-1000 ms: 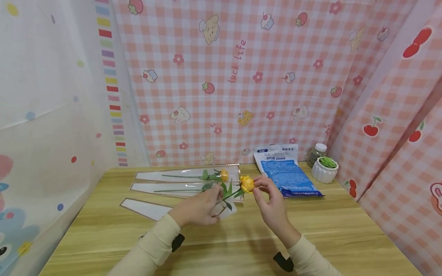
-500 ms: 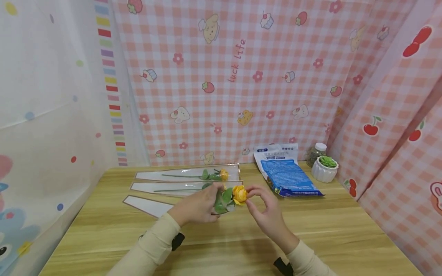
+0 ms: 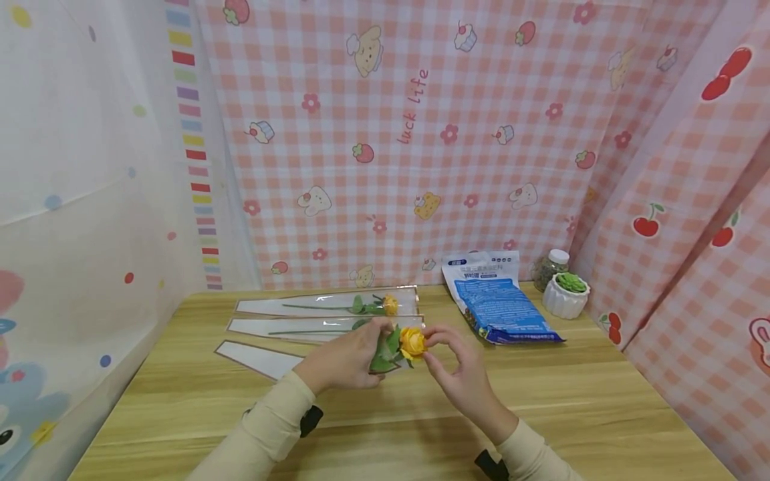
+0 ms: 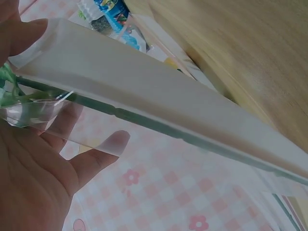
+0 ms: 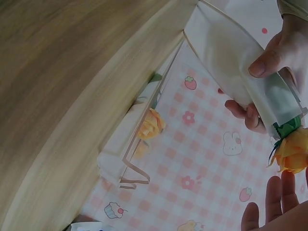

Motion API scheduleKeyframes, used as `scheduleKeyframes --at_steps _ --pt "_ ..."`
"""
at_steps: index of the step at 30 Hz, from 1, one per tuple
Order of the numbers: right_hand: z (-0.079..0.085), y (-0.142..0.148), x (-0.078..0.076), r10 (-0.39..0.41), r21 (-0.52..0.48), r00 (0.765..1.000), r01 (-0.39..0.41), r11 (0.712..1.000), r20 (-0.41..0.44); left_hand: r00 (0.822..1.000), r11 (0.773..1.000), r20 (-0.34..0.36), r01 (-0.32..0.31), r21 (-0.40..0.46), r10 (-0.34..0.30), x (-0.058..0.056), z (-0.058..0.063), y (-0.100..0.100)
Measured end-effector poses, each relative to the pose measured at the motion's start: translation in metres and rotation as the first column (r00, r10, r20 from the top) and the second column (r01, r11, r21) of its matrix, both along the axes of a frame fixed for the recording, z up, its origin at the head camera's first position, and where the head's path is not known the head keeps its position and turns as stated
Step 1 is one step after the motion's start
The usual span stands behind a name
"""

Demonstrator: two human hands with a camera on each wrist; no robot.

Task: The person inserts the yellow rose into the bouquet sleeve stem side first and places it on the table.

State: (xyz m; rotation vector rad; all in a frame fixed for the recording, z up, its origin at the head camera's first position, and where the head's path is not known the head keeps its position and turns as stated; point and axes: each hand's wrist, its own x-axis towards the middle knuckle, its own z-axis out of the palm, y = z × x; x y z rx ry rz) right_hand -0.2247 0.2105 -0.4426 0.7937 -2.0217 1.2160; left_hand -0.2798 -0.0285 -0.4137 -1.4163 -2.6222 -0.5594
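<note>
My left hand (image 3: 349, 359) grips the wide end of a tapered flower sleeve (image 3: 259, 359), white on one side and clear on the other. Inside it, the green stem (image 4: 149, 122) runs lengthwise in the left wrist view. A yellow rose (image 3: 414, 343) sticks out at the sleeve's mouth, its leaves partly within the clear film. Thumb and fingertips of my right hand (image 3: 463, 374) pinch the right side of the bloom. From the right wrist, the bloom (image 5: 292, 153) shows just beyond the sleeve's edge, with the left thumb pressing on the white side.
Behind the hands lie two sleeves, a far one (image 3: 265, 307) and a nearer one (image 3: 255, 326), each with a yellow rose inside. At the back right are a blue and white bag (image 3: 505, 307), a white-lidded jar (image 3: 547, 269) and a potted succulent (image 3: 565, 297).
The yellow rose has moved left and down, deeper into the sleeve, with my right hand following it. Its leaves have gone into the film. My left hand has stayed nearly still.
</note>
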Motion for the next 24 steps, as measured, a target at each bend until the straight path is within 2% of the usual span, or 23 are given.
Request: scheduleKeyframes --at_steps 4,11,13,19,24 --pt "0.0011 -0.0014 0.0009 0.007 0.025 1.000 -0.006 1.000 -0.030 1.000 1.000 -0.006 0.005 0.002 -0.005 0.0007 0.0003 0.0003" --pt "0.0054 -0.0042 0.0049 0.009 0.039 1.000 -0.009 0.999 -0.003 1.000 1.000 -0.018 0.017 0.000 -0.017 -0.0001 -0.0004 0.0006" --pt "0.0054 -0.0051 0.0051 0.006 0.050 1.000 -0.005 0.999 -0.018 1.000 1.000 -0.022 0.015 -0.003 -0.016 -0.0001 -0.0001 0.0005" --pt "0.0062 -0.0083 0.0050 -0.036 0.101 0.998 0.042 0.994 -0.061 1.000 1.000 -0.026 0.008 -0.011 -0.009 -0.0003 0.0010 0.0000" --pt "0.0064 -0.0099 0.0046 -0.075 0.146 0.995 0.084 0.986 -0.061 0.999 1.000 -0.033 0.014 -0.011 -0.014 -0.0009 0.0006 -0.0005"
